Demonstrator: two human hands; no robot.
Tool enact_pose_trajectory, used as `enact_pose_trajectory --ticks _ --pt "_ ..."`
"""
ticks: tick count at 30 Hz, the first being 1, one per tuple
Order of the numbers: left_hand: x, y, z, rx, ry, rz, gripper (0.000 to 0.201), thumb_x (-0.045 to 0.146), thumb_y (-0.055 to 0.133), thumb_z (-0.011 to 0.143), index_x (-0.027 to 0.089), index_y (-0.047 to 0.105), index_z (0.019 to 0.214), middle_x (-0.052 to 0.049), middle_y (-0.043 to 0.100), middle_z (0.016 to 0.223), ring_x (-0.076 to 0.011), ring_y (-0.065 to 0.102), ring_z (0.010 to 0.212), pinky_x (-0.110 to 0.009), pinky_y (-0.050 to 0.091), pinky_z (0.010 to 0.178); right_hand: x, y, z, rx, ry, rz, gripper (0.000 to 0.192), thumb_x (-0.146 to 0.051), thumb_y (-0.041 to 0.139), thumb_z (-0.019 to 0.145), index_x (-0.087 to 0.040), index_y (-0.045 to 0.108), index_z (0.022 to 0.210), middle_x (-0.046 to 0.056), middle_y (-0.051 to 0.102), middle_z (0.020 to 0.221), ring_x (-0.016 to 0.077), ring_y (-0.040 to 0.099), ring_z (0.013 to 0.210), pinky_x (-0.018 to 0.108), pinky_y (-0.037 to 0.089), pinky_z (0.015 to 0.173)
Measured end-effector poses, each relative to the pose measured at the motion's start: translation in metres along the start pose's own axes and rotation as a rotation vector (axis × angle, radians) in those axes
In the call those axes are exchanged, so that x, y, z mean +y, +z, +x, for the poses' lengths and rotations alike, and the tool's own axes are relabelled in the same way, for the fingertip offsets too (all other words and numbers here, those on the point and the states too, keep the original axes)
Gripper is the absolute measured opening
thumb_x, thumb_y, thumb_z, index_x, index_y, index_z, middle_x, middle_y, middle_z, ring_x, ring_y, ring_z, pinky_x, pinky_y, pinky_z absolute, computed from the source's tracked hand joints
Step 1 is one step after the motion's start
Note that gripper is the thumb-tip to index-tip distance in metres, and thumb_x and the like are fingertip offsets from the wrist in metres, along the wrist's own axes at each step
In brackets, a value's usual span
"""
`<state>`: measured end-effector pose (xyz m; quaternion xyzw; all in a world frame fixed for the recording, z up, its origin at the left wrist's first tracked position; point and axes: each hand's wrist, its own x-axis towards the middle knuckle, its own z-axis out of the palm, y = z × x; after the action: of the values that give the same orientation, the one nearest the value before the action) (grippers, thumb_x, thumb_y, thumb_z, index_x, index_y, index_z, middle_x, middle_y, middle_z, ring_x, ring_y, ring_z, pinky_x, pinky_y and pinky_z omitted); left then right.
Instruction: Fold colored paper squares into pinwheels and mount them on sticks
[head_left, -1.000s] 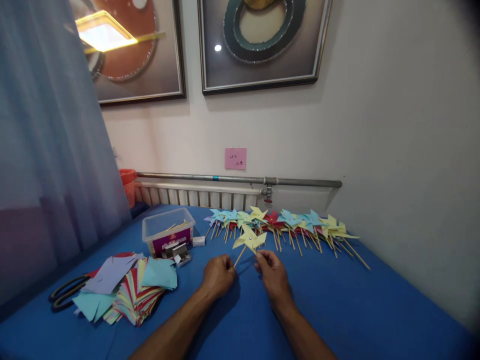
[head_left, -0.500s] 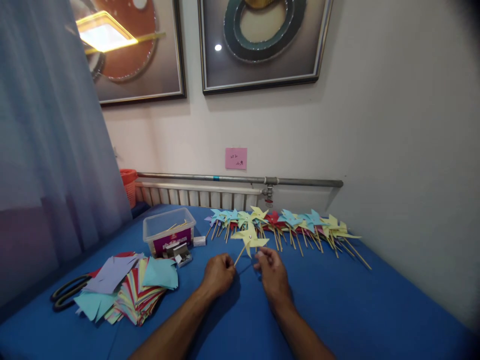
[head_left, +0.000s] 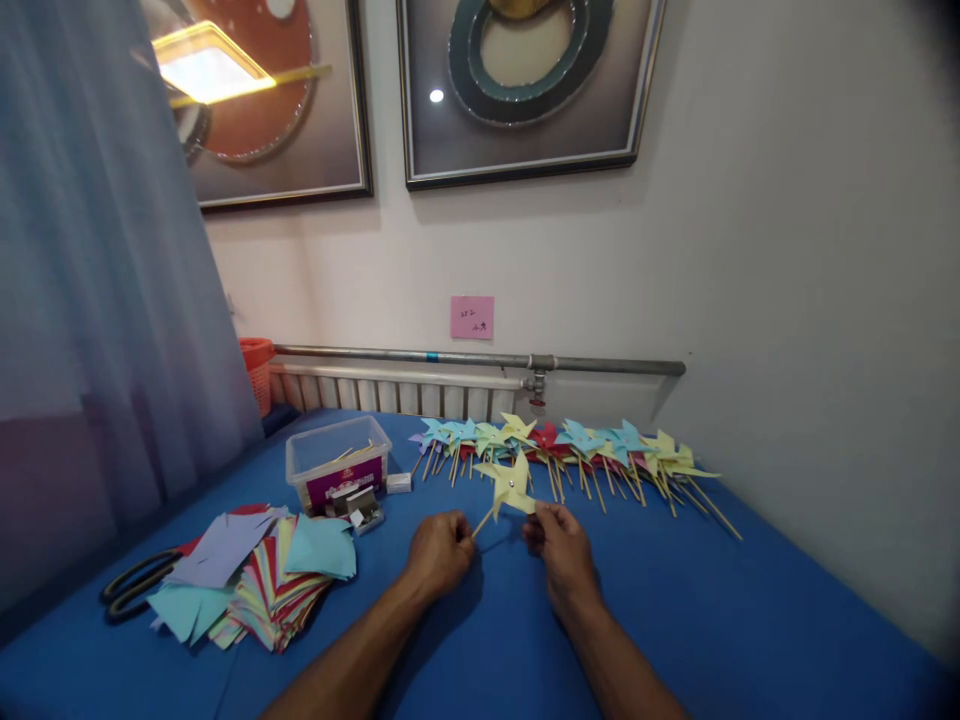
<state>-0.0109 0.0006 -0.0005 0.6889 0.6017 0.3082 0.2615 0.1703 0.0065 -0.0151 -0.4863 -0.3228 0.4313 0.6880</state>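
Rotated since earlier, the yellow pinwheel stands at 12 o'clock of both hands. Left hand grips its stick; right hand pinches a blade. Excess pull could tear the paper.

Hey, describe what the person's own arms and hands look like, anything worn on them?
Both forearms are bare as far as the picture shows: no sleeves, gloves, watch or bracelet visible. The left hand and right hand are bare too; no rings can be made out.
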Motion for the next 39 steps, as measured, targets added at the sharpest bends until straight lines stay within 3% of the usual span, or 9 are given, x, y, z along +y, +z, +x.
enact_pose_trajectory --ticks 4,13,20,39 --pt "-0.002 0.003 0.003 0.004 -0.005 -0.080 0.008 0.011 0.060 0.075 0.016 0.063 0.070 0.002 0.062 0.064 -0.0121 0.053 0.063 -0.023 0.032 0.060 0.005 0.011 -0.014 -0.119 0.043 -0.035 0.036 -0.053 0.077 0.063 -0.022 0.061 0.070 -0.002 0.064 0.063 0.0145 0.058 0.051 0.025 0.042 0.049" --pt "-0.003 0.009 0.008 -0.057 -0.109 -0.448 0.012 0.018 0.066 0.072 0.017 0.055 0.066 0.006 0.048 0.052 -0.0088 0.041 0.050 -0.023 0.027 0.050 0.018 0.019 -0.028 -0.381 -0.081 -0.289 0.031 -0.051 0.071 0.071 -0.021 0.065 0.071 -0.002 0.061 0.059 0.0155 0.056 0.056 0.025 0.041 0.054" --pt "-0.002 0.015 0.006 -0.082 -0.092 -0.540 0.022 0.028 0.074 0.067 0.016 0.056 0.067 0.006 0.051 0.052 -0.0075 0.041 0.050 -0.021 0.028 0.049 0.018 0.020 -0.033 -0.357 -0.129 -0.356 0.025 -0.046 0.064 0.076 -0.022 0.064 0.069 -0.002 0.062 0.058 0.0161 0.055 0.054 0.026 0.041 0.054" --pt "0.001 0.024 0.002 -0.055 -0.036 -0.543 0.010 0.013 0.064 0.069 0.017 0.054 0.068 0.006 0.054 0.054 -0.0073 0.042 0.049 -0.021 0.027 0.049 0.019 0.022 -0.032 -0.282 -0.142 -0.354 0.017 -0.038 0.063 0.072 -0.023 0.060 0.063 -0.002 0.060 0.057 0.0176 0.054 0.057 0.028 0.042 0.056"
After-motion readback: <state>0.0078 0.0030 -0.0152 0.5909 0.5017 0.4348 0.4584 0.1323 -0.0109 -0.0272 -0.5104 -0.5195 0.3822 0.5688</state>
